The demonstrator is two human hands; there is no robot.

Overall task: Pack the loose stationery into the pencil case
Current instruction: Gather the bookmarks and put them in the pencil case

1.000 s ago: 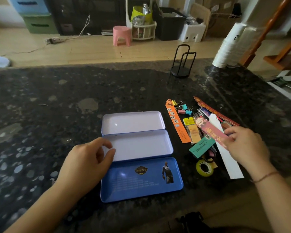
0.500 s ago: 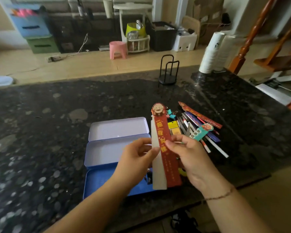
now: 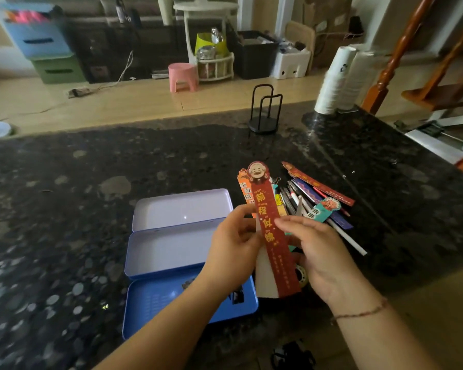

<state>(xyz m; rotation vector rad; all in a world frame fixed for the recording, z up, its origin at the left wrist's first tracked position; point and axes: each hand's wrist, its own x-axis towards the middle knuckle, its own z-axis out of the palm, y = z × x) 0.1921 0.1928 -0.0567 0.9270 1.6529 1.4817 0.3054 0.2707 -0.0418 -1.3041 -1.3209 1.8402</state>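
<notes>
Item: pencil case [image 3: 177, 244], metal, blue outside and pale inside, lying open and empty on the dark speckled worktop [image 3: 64, 209]; three trays show, the nearest one blue.

Item: red bookmark [image 3: 271, 236] with a cartoon head on top, raised above the worktop just right of the case, a white strip [image 3: 265, 281] behind it. The left hand [image 3: 233, 249] has its fingers closed on the left edge; the right hand [image 3: 321, 249] pinches the right edge, thumb on the face.

Item: loose stationery [image 3: 310, 201], heaped beyond the hands: pens, an orange bookmark [image 3: 245, 188], a teal bookmark [image 3: 324, 209], a long red strip, a tape roll [image 3: 302, 276] partly hidden under the right wrist.

Step in hand, by judgement: first pieces gathered, none packed. Next move calls for turning the strips lengthwise along the case and laying them flat in a tray.
</notes>
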